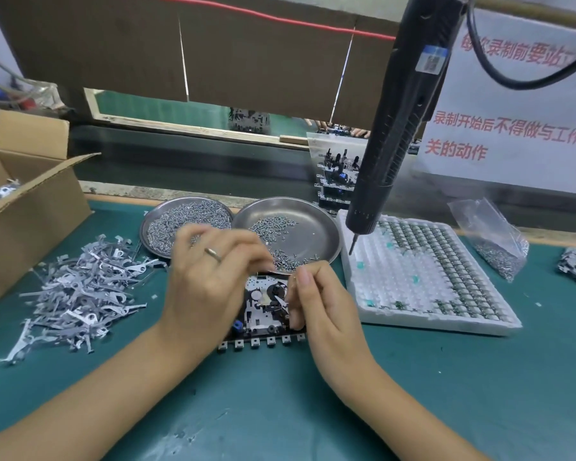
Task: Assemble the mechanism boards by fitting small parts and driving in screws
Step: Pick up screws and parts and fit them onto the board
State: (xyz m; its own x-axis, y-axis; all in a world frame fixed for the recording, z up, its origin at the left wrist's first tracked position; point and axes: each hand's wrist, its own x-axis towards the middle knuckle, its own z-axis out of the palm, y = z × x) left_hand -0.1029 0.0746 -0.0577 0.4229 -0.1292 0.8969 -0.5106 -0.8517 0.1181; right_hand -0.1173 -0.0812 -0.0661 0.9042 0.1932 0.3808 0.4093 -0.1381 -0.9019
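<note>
A mechanism board with black and metal parts and a row of square tabs along its near edge lies on the green mat in the middle. My left hand, with a ring on one finger, covers the board's left side, its fingertips pinched together over the board's far edge. My right hand is at the board's right side and pinches a small part just above it. What the left fingertips hold is too small to tell. A black electric screwdriver hangs above, tip down.
Two steel dishes of screws stand behind the board. A heap of grey metal levers lies left, by a cardboard box. A white foam tray of small parts, a screw bag and stacked boards are right.
</note>
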